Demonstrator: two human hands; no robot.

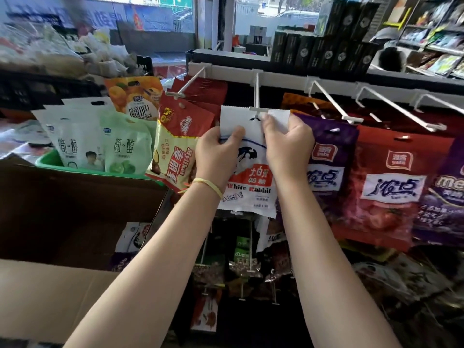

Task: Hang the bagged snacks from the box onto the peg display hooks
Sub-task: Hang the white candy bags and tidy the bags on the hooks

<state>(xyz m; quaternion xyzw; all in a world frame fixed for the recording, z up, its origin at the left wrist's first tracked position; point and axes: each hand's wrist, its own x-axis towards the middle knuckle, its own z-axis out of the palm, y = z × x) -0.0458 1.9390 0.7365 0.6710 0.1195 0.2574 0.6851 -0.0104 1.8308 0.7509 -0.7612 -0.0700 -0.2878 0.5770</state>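
Observation:
A white White Rabbit candy bag (251, 187) is held up in front of the display. My left hand (216, 154) grips its left side and my right hand (286, 144) pinches its top right, by the hang hole. The bag's top edge sits at the tip of a white peg hook (256, 96); I cannot tell whether the hole is over the tip. The brown cardboard box (75, 209) stands open at lower left, with bags (133, 237) showing at its right inner corner.
Red Mylikes bags (175, 136) hang on the hook to the left. Purple (329, 159) and red (386, 182) bags hang on hooks to the right. A green basket (47, 159) with pale bags stands behind the box. More snacks hang on lower pegs (246, 270).

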